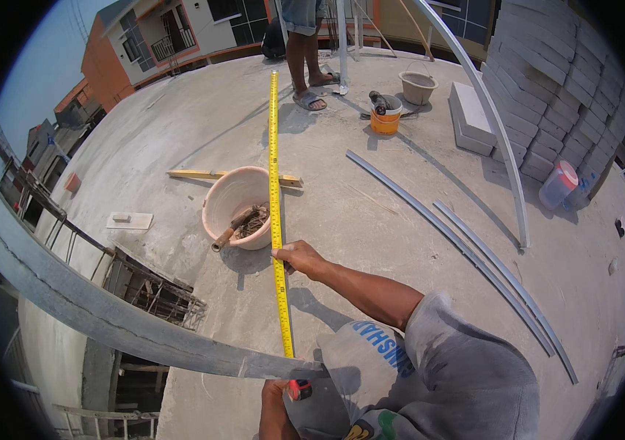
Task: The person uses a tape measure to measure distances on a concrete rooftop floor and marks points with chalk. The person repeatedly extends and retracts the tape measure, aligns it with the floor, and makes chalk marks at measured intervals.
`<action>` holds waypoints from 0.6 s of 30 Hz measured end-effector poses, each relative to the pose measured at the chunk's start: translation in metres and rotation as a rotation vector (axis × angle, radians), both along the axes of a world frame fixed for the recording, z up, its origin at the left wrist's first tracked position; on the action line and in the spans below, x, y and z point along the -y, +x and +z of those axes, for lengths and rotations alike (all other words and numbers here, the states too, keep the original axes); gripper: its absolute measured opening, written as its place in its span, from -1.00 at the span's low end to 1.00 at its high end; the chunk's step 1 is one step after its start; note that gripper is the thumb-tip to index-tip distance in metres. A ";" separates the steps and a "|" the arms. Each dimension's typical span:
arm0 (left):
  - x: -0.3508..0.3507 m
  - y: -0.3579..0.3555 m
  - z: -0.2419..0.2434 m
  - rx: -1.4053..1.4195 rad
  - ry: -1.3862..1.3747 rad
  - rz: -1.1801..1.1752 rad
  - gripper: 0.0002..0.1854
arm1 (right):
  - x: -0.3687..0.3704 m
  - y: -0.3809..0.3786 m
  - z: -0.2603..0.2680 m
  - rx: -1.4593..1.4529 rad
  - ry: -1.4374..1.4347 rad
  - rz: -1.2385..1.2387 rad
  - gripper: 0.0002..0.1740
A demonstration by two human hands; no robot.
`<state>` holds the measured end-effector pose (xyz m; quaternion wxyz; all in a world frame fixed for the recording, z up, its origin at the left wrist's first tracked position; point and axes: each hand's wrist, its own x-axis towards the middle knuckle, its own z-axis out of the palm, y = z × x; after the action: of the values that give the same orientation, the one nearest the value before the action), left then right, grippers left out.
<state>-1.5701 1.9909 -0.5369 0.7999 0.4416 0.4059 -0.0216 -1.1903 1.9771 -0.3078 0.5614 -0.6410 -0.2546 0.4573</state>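
A yellow tape measure blade (pixel 275 165) runs out long and nearly straight across the view. My right hand (pixel 300 258) pinches it between thumb and fingers, beside a pale plastic bucket (pixel 219 192). Low in the view, my left hand (pixel 275 388) holds the red and black tape measure case (pixel 299 389); part of this hand is hidden by a grey metal profile (pixel 142 330). That profile crosses from the left edge and ends against my grey shirt. In the bucket lie a rusty pipe-like piece (pixel 226 236) and brown scraps.
A person (pixel 304 49) in sandals stands ahead beside an upright metal profile. Metal profiles (pixel 450 242) lie on the concrete slab at right, near stacked light blocks (pixel 554 93). An orange bucket (pixel 385 122) holds a black tool. Floor openings (pixel 150 300) with rebar are at left.
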 end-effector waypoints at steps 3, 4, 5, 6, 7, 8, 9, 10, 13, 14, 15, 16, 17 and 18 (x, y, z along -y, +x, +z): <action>-0.004 0.049 0.027 0.067 -0.213 0.020 -0.65 | 0.010 -0.022 -0.012 0.024 -0.042 0.221 -0.63; -0.001 0.054 0.047 0.096 -0.080 -0.020 -0.61 | 0.017 -0.032 -0.017 0.041 -0.074 0.323 -0.63; 0.002 0.057 0.069 0.035 0.052 -0.045 -0.58 | 0.024 -0.041 -0.023 0.053 -0.101 0.427 -0.63; 0.003 0.063 0.092 0.036 0.184 -0.069 -0.54 | 0.027 -0.050 -0.028 0.076 -0.122 0.480 -0.63; 0.002 0.072 0.112 -0.041 0.228 -0.094 -0.49 | 0.029 -0.055 -0.031 0.105 -0.139 0.534 -0.63; 0.004 0.076 0.129 -0.005 0.271 -0.100 -0.44 | 0.029 -0.060 -0.034 0.132 -0.147 0.598 -0.64; 0.008 0.079 0.142 0.005 0.297 -0.070 -0.41 | 0.029 -0.064 -0.035 0.148 -0.161 0.609 -0.64; 0.011 0.082 0.150 0.068 0.331 -0.026 -0.38 | 0.026 -0.065 -0.035 0.169 -0.162 0.627 -0.65; 0.011 0.093 0.145 0.129 0.621 -0.017 -0.33 | 0.018 -0.068 -0.029 0.202 -0.113 0.647 -0.64; 0.009 0.093 0.137 0.125 0.693 -0.023 -0.32 | 0.015 -0.068 -0.025 0.206 -0.098 0.642 -0.63; 0.005 0.094 0.126 0.110 0.771 -0.035 -0.32 | 0.013 -0.069 -0.022 0.257 -0.060 0.657 -0.62; 0.004 0.093 0.114 0.103 0.793 -0.030 -0.32 | 0.012 -0.069 -0.020 0.307 -0.031 0.666 -0.60; 0.003 0.094 0.102 0.118 0.845 -0.007 -0.33 | 0.012 -0.069 -0.020 0.358 -0.028 0.666 -0.58; 0.002 0.094 0.091 0.131 0.897 0.017 -0.35 | 0.014 -0.068 -0.020 0.381 -0.017 0.647 -0.56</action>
<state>-1.4758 1.9892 -0.4456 0.5535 0.7416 0.3271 0.1913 -1.2580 1.9636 -0.3282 0.3253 -0.6055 -0.5399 0.4858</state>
